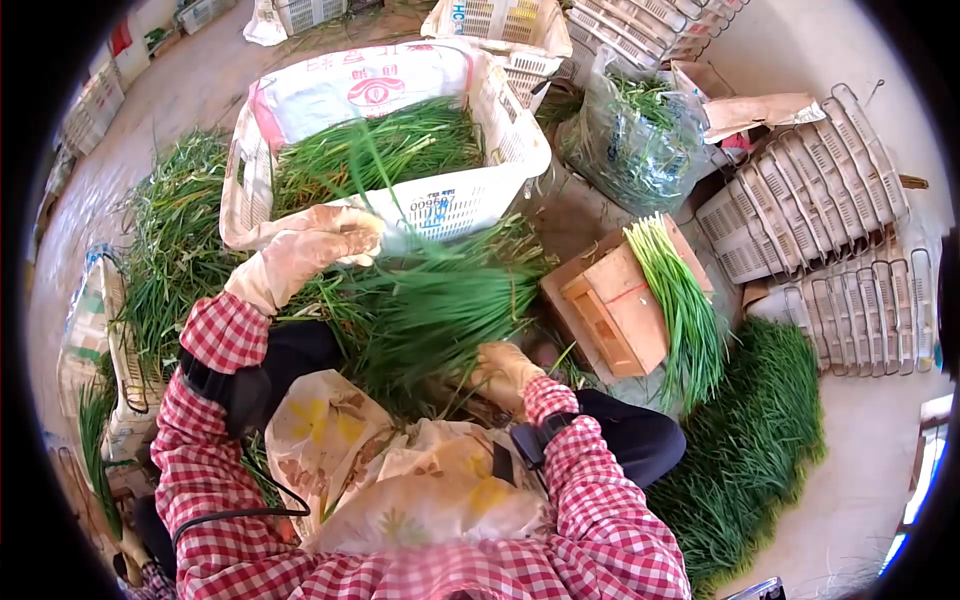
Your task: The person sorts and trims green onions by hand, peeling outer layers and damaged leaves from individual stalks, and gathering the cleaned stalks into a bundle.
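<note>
My left hand (318, 250), in a pale glove, is raised in front of the white crate (465, 205), its fingers curled together. Loose green blades, smeared by motion, show just beyond those fingers; whether they are held is unclear. Close to my lap, my gloved right hand (503, 378) is closed at the lower edge of a bunch of garlic chives (440, 305). Motion blurs that bunch, and its leaves partly hide the grip. More cut greens (400, 150) fill the crate, over a printed white sack (375, 85).
A tidy bundle of chives (680, 310) lies across a wooden box (610, 315) at my right. Beyond it spreads a large chive pile (750, 450). Loose greens (180, 240) heap up on the left. A clear plastic bag (635, 140) and stacked crates (805, 190) stand behind.
</note>
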### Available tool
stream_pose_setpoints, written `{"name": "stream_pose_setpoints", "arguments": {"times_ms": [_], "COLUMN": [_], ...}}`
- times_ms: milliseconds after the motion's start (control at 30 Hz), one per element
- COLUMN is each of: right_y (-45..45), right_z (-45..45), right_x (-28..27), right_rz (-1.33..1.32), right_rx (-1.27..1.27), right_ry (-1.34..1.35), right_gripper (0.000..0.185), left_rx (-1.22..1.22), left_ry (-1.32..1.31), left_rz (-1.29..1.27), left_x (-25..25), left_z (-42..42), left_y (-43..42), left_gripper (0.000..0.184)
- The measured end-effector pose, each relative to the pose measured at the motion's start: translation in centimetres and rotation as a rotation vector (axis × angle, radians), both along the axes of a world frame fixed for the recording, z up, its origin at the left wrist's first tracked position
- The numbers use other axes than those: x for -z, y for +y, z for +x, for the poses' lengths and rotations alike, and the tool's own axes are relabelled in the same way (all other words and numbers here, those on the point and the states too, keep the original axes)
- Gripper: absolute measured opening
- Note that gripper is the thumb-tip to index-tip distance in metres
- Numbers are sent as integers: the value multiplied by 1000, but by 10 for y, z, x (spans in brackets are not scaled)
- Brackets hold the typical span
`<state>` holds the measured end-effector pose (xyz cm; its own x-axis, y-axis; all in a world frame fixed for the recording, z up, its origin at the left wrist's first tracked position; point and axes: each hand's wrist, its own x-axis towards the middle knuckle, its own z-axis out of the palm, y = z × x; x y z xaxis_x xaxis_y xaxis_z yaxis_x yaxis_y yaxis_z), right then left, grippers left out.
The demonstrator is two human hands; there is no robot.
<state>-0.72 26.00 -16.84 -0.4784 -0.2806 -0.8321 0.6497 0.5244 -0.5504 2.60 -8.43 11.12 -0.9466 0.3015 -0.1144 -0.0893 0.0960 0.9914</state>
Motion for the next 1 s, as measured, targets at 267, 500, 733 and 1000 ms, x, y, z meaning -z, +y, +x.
{"name": "stream_pose_setpoints", "arguments": {"times_ms": [267,500,733,1000], "right_y": [2,-105,-178,-173], "right_z": [-86,-120,-126,-133], "right_x": [11,22,86,119], "right_rz": [347,212,223,138], "right_rx": [-274,-130,188,212], "right_ry": [588,939,362,405], "right_gripper": [27,32,45,37], "left_rx": [-354,-609,-705,-758], "left_ry": [226,-22,-187,-272], "left_rz": [252,458,217,239], "left_x": [8,73,56,75], "left_z": [-25,-45,-43,-41], "left_y": [35,26,35,14], "left_gripper": [32,37,30,25]}}
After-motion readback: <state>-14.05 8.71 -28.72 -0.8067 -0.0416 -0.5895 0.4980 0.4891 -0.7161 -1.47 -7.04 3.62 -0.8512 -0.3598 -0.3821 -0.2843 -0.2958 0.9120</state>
